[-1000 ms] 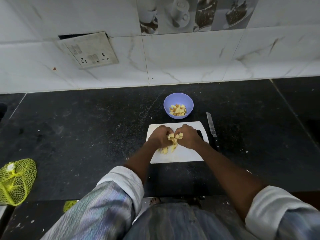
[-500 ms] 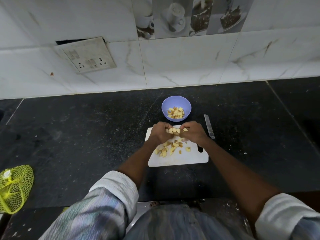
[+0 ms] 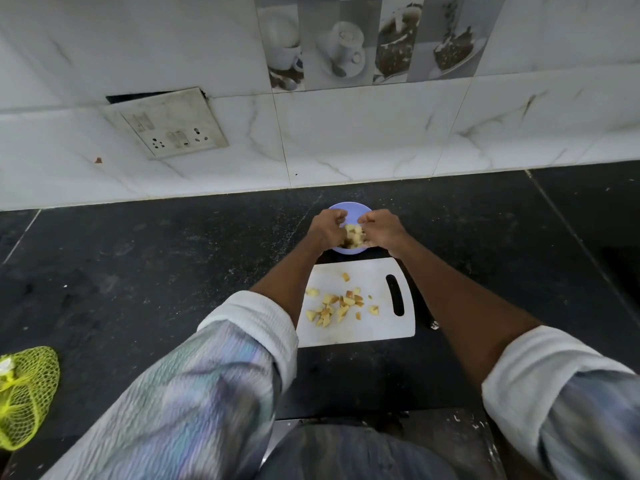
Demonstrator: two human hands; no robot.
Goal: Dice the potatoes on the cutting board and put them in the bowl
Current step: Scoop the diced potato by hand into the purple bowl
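Note:
My left hand [image 3: 325,228] and my right hand [image 3: 382,230] are cupped together over the lilac bowl [image 3: 348,206], holding a heap of diced potato [image 3: 354,234] between them. The bowl sits on the black counter just behind the white cutting board [image 3: 367,327]. Several potato cubes [image 3: 341,304] lie scattered on the middle of the board. My hands and the heap hide most of the bowl's inside.
A yellow mesh bag [image 3: 26,393] lies at the counter's left front edge. A white tiled wall with a tilted socket plate [image 3: 166,124] rises behind the bowl. The knife is hidden behind my right forearm.
Both hands lifted a scoop of potato cubes off the board and carried it away from me to above the bowl. Loose cubes stayed behind on the board.

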